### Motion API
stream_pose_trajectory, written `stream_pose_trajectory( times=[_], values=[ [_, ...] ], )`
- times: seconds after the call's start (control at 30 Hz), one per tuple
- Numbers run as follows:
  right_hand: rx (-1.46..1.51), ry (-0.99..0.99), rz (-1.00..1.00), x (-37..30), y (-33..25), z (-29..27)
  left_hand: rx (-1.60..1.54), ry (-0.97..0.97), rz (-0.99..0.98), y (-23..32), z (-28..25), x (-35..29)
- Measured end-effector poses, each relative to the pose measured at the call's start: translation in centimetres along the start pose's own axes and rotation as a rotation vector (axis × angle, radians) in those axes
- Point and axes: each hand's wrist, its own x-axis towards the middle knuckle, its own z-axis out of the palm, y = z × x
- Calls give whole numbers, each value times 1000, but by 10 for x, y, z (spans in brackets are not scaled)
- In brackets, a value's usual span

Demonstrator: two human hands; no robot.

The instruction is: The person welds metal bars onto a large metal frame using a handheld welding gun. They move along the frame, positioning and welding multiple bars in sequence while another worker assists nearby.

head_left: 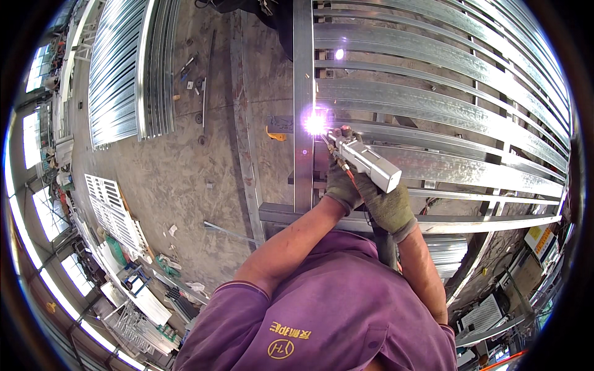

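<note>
- Holds a silver-grey, box-shaped metal welding torch [374, 164] just right of the long, flat grey metal beam [303, 80], with the tip directed at the beam's right edge.
- Clamps the right hand [390, 210], in a grey-green work glove, on the torch from below.
- Sets the left hand [341, 184], gloved alike, between the beam and the right hand, close against the torch; cannot tell whether clamped on it or only resting there, with the fingers partly hidden.
- Shows a glaring white-violet welding light [315, 122] on the beam's right edge, at the torch's tip.
- Runs long, shiny, silvery metal bars [408, 96] side by side, away to the right of the beam.
- Crosses the beam's near end with a dark grey metal crossbar [278, 213].
- Leaves a small, curved yellow-orange piece [276, 136] near the beam, on the left.
- Lays a stack of ribbed, silvery metal lengths [114, 80] and a white slatted panel [111, 204] well left of the beam, above a grey-brown floor [179, 210].
</note>
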Motion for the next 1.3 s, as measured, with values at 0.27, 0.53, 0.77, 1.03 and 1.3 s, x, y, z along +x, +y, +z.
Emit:
stream_pose_trajectory(
  times=[0.27, 0.53, 0.77, 1.03, 1.3],
  values=[
    [-47, 18, -34, -3, -1, 0, 197, -65, -19, -1, 9, -1],
    [-1, 37, -9, -6, -5, 1, 102, -63, -45, -1, 11, -3],
    [-102, 80, -95, -6, -3, 3, -76, -83, -62, -5, 19, -5],
    [-22, 100, -41, -30, -34, -27, -301, -235, -65, -3, -5, 0],
    [75, 129, -51, -12, -35, -45, -143, -208, -55, 1, -23, 5]
  ],
)
